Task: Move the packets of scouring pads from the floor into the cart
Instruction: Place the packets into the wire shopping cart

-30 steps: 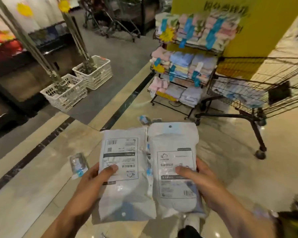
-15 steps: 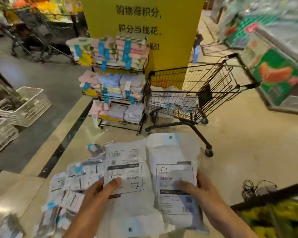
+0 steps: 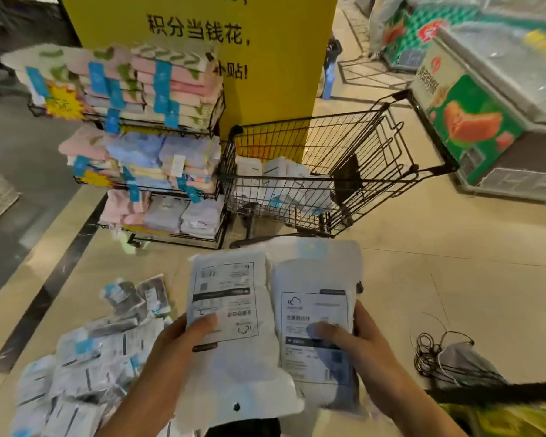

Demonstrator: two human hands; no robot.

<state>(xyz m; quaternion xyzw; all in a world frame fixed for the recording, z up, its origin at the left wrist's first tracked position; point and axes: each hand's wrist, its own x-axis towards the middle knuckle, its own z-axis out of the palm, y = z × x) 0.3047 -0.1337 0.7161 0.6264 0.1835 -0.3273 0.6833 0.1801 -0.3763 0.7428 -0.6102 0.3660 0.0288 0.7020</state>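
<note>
Two packets, held side by side above the floor — left hand (image 3: 177, 348) grasps the left packet (image 3: 230, 326), right hand (image 3: 360, 345) the right packet (image 3: 312, 316), thumbs on top. Pile (image 3: 85, 370) on the floor, lower left. Beyond, the cart (image 3: 328, 146) — packets inside — beside a towel rack (image 3: 216, 108).

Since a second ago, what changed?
The view swung right: the cart came to centre, closer, and the floor pile came into view. Unchanged: left hand and right hand still grip a packet each, none released.
</note>
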